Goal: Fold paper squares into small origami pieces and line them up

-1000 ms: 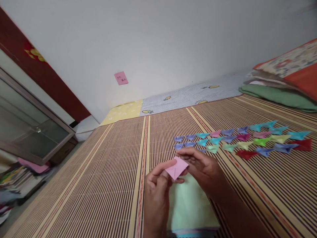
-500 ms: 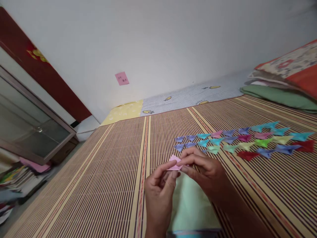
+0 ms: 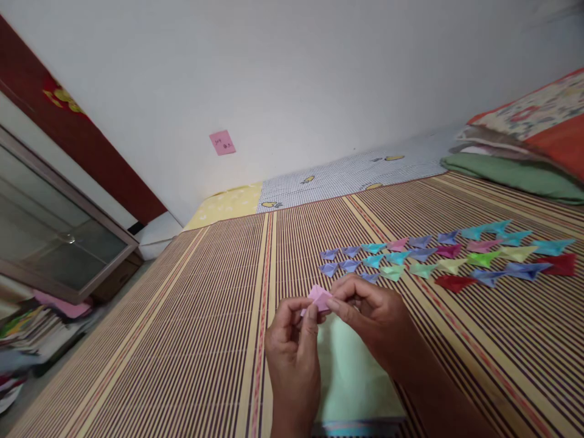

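A small folded pink paper (image 3: pixel 320 297) is held up between both hands at the lower middle. My left hand (image 3: pixel 294 344) pinches its left side, thumb in front. My right hand (image 3: pixel 375 309) grips its right edge between thumb and fingers. Below the hands lies a stack of pale green paper (image 3: pixel 351 371), partly covered by my wrists. Beyond the right hand, rows of folded paper shapes in blue, pink, green, yellow and red stand on the striped mat, among them a dark red one (image 3: pixel 455 283) and a bright green one (image 3: pixel 482 258).
The striped mat (image 3: pixel 182 328) spreads up to a white wall with a pink note (image 3: pixel 222 142). Folded bedding (image 3: pixel 515 173) and a floral pillow (image 3: pixel 542 112) lie at the right. A glass-fronted cabinet (image 3: pixel 59 213) and piled books (image 3: pixel 27 325) are at the left.
My right thumb has moved from the paper's lower edge to its front. The left fingers have shifted slightly left, showing more of the pink paper. The view has moved slightly.
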### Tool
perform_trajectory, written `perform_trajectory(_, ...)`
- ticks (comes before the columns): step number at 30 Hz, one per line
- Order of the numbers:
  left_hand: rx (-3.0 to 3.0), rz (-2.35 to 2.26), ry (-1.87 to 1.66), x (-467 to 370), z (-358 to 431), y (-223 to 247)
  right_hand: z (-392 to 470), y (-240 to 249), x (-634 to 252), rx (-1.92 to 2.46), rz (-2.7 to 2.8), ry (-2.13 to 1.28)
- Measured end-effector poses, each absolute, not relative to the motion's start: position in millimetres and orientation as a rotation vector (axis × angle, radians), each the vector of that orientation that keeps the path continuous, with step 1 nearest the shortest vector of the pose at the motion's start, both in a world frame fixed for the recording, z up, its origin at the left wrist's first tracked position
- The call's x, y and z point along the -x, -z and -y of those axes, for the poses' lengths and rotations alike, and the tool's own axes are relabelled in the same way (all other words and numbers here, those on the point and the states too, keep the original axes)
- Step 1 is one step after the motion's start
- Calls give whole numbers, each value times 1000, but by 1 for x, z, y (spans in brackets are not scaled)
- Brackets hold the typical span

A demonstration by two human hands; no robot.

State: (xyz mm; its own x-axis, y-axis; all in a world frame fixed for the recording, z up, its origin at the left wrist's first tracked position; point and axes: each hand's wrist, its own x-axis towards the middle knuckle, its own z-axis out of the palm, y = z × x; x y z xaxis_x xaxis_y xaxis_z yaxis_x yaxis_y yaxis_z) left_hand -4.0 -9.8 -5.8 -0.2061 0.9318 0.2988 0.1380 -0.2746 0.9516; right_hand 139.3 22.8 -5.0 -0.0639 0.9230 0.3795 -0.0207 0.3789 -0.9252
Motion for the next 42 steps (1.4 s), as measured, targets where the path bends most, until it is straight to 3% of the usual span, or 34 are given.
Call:
perform_trajectory(10, -1383, -1370, -1480, 4, 9, 6, -21, 1, -139, 926, 1476, -831)
perform_trajectory(31, -1268, -1319, -1679, -2, 8, 3, -17, -4, -137, 980, 1522, -792)
perform_trajectory(42, -1527, -1239, -1394, 13, 8, 3, -30, 6, -150, 867, 1310, -1273)
